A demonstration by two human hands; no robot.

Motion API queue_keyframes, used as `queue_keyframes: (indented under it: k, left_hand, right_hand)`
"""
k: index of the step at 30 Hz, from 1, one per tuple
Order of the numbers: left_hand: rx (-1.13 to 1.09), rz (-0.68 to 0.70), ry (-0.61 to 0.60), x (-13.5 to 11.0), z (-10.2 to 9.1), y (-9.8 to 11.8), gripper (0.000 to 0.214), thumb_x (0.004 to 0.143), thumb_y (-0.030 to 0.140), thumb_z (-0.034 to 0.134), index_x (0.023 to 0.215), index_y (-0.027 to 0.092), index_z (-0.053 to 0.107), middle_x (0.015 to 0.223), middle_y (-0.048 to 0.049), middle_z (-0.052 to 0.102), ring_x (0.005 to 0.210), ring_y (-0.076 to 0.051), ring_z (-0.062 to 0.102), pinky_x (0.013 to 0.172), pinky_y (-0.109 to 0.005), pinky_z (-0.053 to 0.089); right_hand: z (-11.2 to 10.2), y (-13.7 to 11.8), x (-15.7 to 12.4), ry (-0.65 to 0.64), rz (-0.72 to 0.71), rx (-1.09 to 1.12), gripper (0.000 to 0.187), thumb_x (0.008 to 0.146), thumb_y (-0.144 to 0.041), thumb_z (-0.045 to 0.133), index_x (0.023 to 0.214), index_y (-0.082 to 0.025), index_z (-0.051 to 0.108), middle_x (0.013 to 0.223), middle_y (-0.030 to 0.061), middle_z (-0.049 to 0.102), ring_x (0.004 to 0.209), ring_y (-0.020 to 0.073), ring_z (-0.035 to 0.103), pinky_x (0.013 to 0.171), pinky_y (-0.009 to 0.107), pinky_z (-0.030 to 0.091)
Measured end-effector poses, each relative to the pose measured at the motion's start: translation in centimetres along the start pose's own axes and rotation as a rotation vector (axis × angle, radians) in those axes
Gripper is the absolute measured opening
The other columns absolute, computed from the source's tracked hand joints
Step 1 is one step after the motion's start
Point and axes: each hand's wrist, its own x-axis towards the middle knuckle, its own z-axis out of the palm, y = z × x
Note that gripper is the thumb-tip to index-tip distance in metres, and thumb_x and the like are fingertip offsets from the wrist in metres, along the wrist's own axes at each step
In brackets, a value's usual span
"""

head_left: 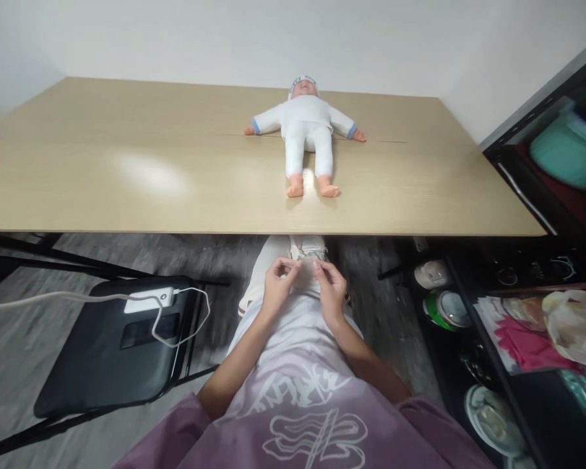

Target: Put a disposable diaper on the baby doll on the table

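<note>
Below the table's front edge, in front of my lap, I hold both hands close together. My left hand [280, 281] has thumb and forefinger pinched. My right hand [331, 284] makes a matching pinch a short way to the right. Something pale and thin may stretch between the fingertips, but it blends with the white clothing behind and I cannot make it out. Beyond my hands a baby doll [308, 130] lies face up on the wooden table [141, 130], arms spread, feet towards me. It wears a white suit with blue cuffs and a patterned cap.
To my left, a black folding chair [78, 365] carries a white power bank [149, 299] with a cable and a dark phone-like slab [149, 331]. At right stands a dark shelf unit [498, 319] with pink cloth [532, 342], plastic bags and a teal pot-like container [569, 150].
</note>
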Motion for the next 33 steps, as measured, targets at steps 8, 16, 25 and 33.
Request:
queue_keyframes:
  k: [8, 16, 25, 33]
  left_hand:
    - [0.019, -0.131, -0.001, 1.4, -1.6, -4.4, 0.069, 0.086, 0.087, 0.072, 0.077, 0.019, 0.063, 0.073, 0.0001, 0.059, 0.07, -0.014, 0.055, 0.071, -0.027, 0.047]
    - [0.195, -0.218, 0.035, 5.2, -1.1, -8.2, 0.036, 0.098, 0.052, 0.078, 0.098, 0.018, 0.065, 0.101, -0.0053, 0.07, 0.09, -0.018, 0.064, 0.091, -0.034, 0.054]
    - [0.225, -0.4, -0.175, 9.8, 2.2, -8.2, 0.037, 0.094, 0.049, 0.086, 0.092, 0.016, 0.07, 0.088, -0.0036, 0.074, 0.085, -0.019, 0.07, 0.086, -0.035, 0.059]
    - [0.02, -0.223, -0.178, 1.7, 1.0, 1.4, 0.055, 0.077, 0.058, 0.097, 0.099, 0.021, 0.063, 0.088, -0.002, 0.068, 0.078, -0.018, 0.064, 0.075, -0.03, 0.052]
  right_hand:
    - [-4.2, 4.1, 3.4, 0.076, 0.088, -0.071, 0.058, 0.071, -0.07, 0.092, 0.089, -0.018, 0.073, 0.08, 0.0017, 0.071, 0.076, 0.0172, 0.062, 0.071, 0.03, 0.051]
    - [-7.2, 7.3, 7.0, -0.067, 0.174, -0.262, 0.068, 0.08, -0.087, 0.074, 0.084, -0.019, 0.081, 0.094, 0.0133, 0.084, 0.091, 0.0267, 0.075, 0.084, 0.038, 0.059]
    - [-4.0, 8.8, 11.8, -0.248, 0.263, -0.452, 0.056, 0.077, -0.073, 0.082, 0.091, -0.019, 0.078, 0.096, 0.0106, 0.084, 0.1, 0.0307, 0.077, 0.094, 0.043, 0.06]
    - [-5.1, -2.3, 5.4, -0.5, 0.162, -0.424, 0.051, 0.093, -0.068, 0.076, 0.11, -0.02, 0.08, 0.109, 0.0105, 0.085, 0.1, 0.0278, 0.078, 0.085, 0.036, 0.061]
